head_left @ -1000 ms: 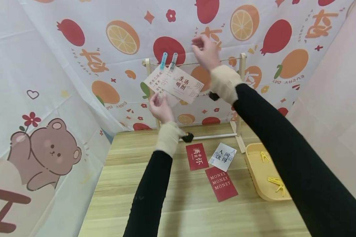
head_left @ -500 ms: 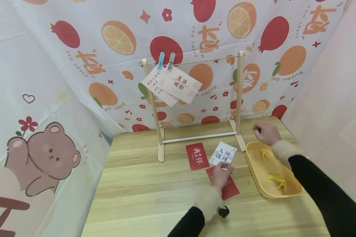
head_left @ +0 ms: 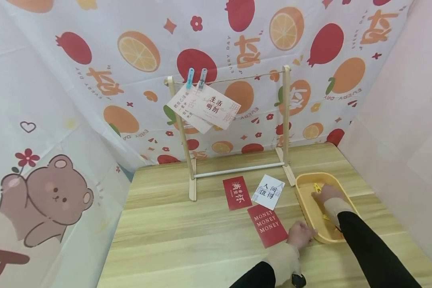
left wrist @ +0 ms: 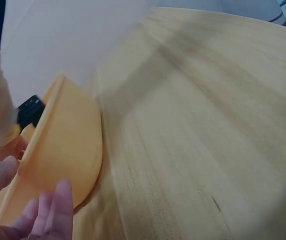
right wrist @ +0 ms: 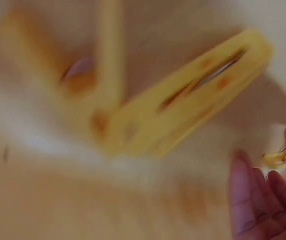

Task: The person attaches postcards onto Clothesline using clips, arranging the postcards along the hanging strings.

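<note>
My right hand [head_left: 329, 194] reaches into a yellow tray [head_left: 311, 212], beside a yellow clothespin [head_left: 317, 187]. In the right wrist view its fingers extend towards that clothespin [right wrist: 283, 156] without gripping it. More yellow clothespins [right wrist: 198, 95] loom large and blurred near that camera; the right arm mostly covers them in the head view. At the tray's near left corner is my left hand [head_left: 300, 235]. In the left wrist view its thumb is by the tray's rim [left wrist: 33, 145] and its fairly straight fingers [left wrist: 59, 205] lie along the outer wall; a firm grip is not evident.
A wooden rack [head_left: 285, 120] with a string stands at the back. Blue [head_left: 190, 78] and grey [head_left: 202, 78] clothespins hold two overlapping pale cards [head_left: 216, 106] at its left. Two red cards [head_left: 237, 193] and a white card [head_left: 269, 192] lie on the table [head_left: 158, 232].
From the hanging cards both hands have come down to the right. The right hand has gone into the tray, while the left has passed over the red card to the tray's corner.
</note>
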### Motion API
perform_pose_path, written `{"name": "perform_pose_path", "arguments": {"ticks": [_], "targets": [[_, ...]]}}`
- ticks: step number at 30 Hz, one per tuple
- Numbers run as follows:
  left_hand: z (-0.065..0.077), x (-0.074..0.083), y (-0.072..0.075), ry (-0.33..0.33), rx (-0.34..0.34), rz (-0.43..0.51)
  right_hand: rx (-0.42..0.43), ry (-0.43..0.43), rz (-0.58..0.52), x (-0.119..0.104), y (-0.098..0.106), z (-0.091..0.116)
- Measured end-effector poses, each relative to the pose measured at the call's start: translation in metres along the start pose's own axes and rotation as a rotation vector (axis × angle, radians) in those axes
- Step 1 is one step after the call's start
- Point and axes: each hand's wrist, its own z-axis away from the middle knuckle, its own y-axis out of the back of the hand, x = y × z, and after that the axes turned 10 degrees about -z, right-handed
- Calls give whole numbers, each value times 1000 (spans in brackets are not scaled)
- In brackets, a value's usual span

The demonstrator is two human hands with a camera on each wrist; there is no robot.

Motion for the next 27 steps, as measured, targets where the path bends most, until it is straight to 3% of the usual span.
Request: {"name": "perform_pose_path", "arguments": {"ticks": [4, 11, 14, 21, 24, 27], "targets": [[0, -2, -1, -6, -28, -9, -31, -46, 2, -7, -4, 0], [-5, -6, -10, -51, -9, 20, 47, -59, -49, 4, -9, -5], [-5, -6, -14, -47, 9, 61, 88, -72, -188, 1, -9, -1], [-4, -4, -14, -28, 11, 94, 279, -41, -679, -23, 0, 6], [-5, -4, -14, -27, 6, 90, 339, -28, -776, -27, 2, 2], [-6, -4, -14, -19, 4, 83, 346, -27, -811, -27, 3, -2]]}}
